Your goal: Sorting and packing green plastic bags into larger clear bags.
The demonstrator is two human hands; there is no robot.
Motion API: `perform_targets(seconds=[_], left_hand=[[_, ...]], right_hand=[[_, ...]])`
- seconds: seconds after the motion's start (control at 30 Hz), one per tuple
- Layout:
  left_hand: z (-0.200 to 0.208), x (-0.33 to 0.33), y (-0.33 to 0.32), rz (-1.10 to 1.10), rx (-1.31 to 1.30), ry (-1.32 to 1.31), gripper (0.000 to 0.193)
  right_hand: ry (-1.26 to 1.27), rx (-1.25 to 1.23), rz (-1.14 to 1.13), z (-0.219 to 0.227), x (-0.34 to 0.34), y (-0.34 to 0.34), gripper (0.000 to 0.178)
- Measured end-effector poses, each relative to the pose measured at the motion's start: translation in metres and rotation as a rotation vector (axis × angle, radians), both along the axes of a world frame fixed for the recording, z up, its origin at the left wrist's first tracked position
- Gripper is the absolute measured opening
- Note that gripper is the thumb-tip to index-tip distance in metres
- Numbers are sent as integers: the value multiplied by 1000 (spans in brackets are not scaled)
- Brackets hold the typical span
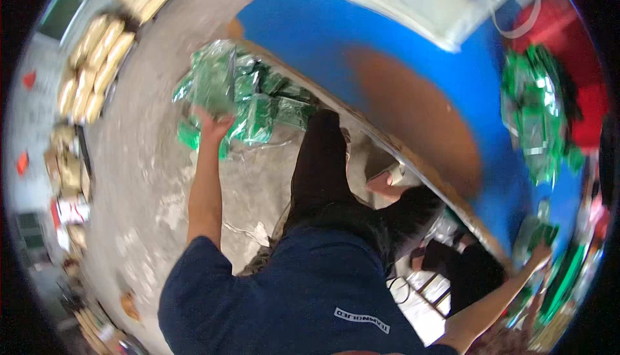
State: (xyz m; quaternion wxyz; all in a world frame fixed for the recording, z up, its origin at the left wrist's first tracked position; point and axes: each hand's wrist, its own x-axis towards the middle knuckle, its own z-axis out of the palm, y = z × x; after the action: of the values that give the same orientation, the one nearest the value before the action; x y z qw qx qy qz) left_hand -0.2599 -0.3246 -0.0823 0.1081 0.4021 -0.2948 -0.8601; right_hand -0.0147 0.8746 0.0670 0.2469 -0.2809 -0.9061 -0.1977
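My left hand [214,126] reaches out over the floor on the left. Its fingers are at the lower edge of a green clear-wrapped packet [214,84], blurred by motion, and it seems to grip it. Beneath and beside that packet, a heap of similar green plastic packets [257,117] lies on the floor against the table's edge. Far to the right, my right hand [541,255] closes on another green packet [537,231] near the table's rim. Some of its fingers are hidden. A larger pile of green packets [535,113] sits farther up the blue tabletop.
The blue table [290,19] has a worn brown patch and a curved edge beside my legs. A white bag-like item [407,3] lies on its far side. Stacked yellowish packs [97,64] and boxes line the left wall. A person's dark-clad leg [475,277] shows under the table.
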Motion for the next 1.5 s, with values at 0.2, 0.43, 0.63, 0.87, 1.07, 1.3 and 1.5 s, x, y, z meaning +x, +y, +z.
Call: perform_targets(seconds=[0.2,0.43,0.63,0.87,1.07,1.3,1.5], left_hand=[[8,-19,53,277,-1064,-164,46],[236,16,374,-788,-871,1088,117],[195,-10,504,-1304,-167,1383,123],[164,-63,458,-1258,-701,1530,60],[147,-87,448,-1265,-1019,1210,104],[175,-88,465,-1440,-851,1125,126],[170,-84,453,-1337,-648,1070,137]], right_hand=[[191,-295,-28,2,-20,-39,49],[-241,-594,367,222,-113,-424,52],[-357,-1054,1048,140,-187,-460,25],[-337,-1199,999,132,-218,-526,29],[109,-1920,1183,4,-234,-526,103],[69,-1421,935,15,-243,-536,104],[144,-1169,1108,35,-219,-546,101]])
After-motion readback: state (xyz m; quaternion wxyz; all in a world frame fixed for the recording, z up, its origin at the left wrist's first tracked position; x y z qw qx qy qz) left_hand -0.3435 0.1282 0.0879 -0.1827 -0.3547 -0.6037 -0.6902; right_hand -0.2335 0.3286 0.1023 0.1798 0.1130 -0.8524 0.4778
